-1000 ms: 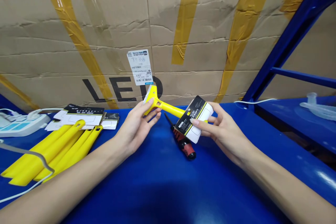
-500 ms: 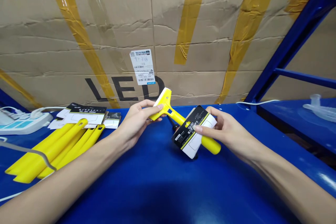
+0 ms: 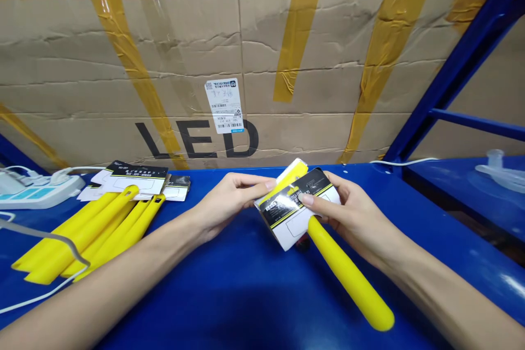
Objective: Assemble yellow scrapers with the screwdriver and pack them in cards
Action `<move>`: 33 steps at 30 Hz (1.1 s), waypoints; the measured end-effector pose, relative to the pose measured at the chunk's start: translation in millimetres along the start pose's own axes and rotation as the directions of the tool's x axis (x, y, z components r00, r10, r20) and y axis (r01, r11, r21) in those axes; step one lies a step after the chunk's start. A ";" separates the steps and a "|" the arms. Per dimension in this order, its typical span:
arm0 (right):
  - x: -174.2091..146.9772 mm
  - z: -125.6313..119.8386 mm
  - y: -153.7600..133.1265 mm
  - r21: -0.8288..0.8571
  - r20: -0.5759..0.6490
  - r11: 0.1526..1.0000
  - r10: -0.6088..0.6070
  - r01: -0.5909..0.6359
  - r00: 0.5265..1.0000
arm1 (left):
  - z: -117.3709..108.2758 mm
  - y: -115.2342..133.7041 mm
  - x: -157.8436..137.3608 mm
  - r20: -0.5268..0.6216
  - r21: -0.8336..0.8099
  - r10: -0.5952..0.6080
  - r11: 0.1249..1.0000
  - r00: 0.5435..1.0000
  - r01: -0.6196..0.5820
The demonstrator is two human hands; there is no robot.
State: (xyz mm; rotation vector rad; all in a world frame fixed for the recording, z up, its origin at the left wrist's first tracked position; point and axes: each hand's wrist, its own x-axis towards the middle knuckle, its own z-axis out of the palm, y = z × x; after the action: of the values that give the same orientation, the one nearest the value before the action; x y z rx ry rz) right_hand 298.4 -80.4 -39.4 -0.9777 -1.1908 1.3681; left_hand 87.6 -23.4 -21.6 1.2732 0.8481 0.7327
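Observation:
A yellow scraper (image 3: 348,273) runs through a black-and-white cardboard sleeve (image 3: 292,225), its long handle pointing down to the right. My left hand (image 3: 232,199) pinches the scraper's head at the sleeve's upper left edge. On the sleeve's right side, my right hand (image 3: 348,205) grips it, thumb flat on the printed front and fingers behind. Most of the head is covered by the sleeve; only a yellow strip with a pale edge shows above it. Under the sleeve, a small dark and red object (image 3: 302,244) lies on the blue surface, mostly hidden.
Several yellow scrapers (image 3: 90,235) with cardboard sleeves (image 3: 137,179) lie at left. Behind them sits a white power strip (image 3: 49,192) with cables. A large taped carton (image 3: 266,44) stands at the back, and a blue metal frame (image 3: 447,76) and clear plastic piece (image 3: 498,169) are at right.
The scraper has slid down to the right through the sleeve, so its head now meets the sleeve and more handle sticks out below. My left hand has moved right with it.

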 end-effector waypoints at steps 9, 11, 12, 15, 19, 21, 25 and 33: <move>15.5 11.3 -3.7 0.069 -0.167 0.998 0.000 0.011 0.986 | 1.1 -4.5 6.6 -0.074 -0.241 0.070 0.967 0.995 -0.086; 24.5 14.7 -6.8 0.087 -0.250 0.996 -0.013 0.036 0.968 | -0.1 -5.4 7.2 -0.104 -0.349 0.040 0.934 0.994 -0.074; 29.4 16.5 -8.8 0.106 -0.300 0.993 -0.023 0.057 0.954 | -0.7 -6.0 7.0 -0.089 -0.385 0.019 0.921 0.996 -0.052; 44.9 23.9 -16.2 0.168 -0.437 0.977 -0.045 0.131 0.898 | 0.0 -7.7 4.3 -0.015 -0.394 -0.026 0.919 1.000 0.018; 63.6 39.0 -26.3 0.197 -0.416 0.969 -0.056 0.151 0.908 | 4.7 -8.2 -1.9 0.087 -0.267 0.005 0.964 0.996 0.018; 71.6 46.5 -30.5 0.205 -0.365 0.969 -0.059 0.142 0.929 | 4.8 -6.6 -4.8 0.092 -0.179 0.035 0.984 0.995 -0.018; 85.5 51.1 -35.8 0.183 -0.277 0.982 -0.002 0.055 0.961 | -9.3 3.4 -11.5 -0.048 0.033 0.105 0.994 0.993 -0.104; 114.9 55.6 -28.7 -0.060 -0.034 0.998 0.001 -0.003 0.999 | -83.0 37.6 -46.4 -0.049 0.686 0.255 0.711 0.966 -0.153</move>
State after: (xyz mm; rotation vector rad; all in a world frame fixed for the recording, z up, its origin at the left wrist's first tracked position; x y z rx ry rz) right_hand 233.5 24.5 4.1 -1.0406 -1.2116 1.3194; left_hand -7.7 -15.4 14.6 2.0231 1.1634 0.7150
